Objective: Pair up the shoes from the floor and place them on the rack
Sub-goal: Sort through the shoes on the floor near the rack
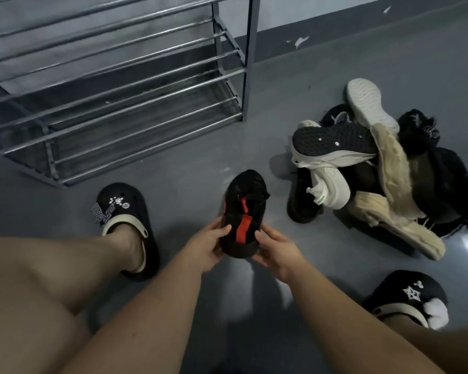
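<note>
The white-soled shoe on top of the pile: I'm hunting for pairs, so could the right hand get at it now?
Probably not yet: the right hand and left hand both grip the black and red shoe. The white-soled shoe itself lies uncovered atop the pile.

Glossy grey floor (189,168) with glare at right edge; pale wall (295,12) above dark baseboard (335,31), paint chipped, upper right.

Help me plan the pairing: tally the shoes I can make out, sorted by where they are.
Held in both hands: 1, a black shoe with red inside, left hand, right hand.
Worn on the feet: 2, black clogs.
On the rack: 0.
In the floor pile: too tangled to count.
Total countable: 3.
</note>
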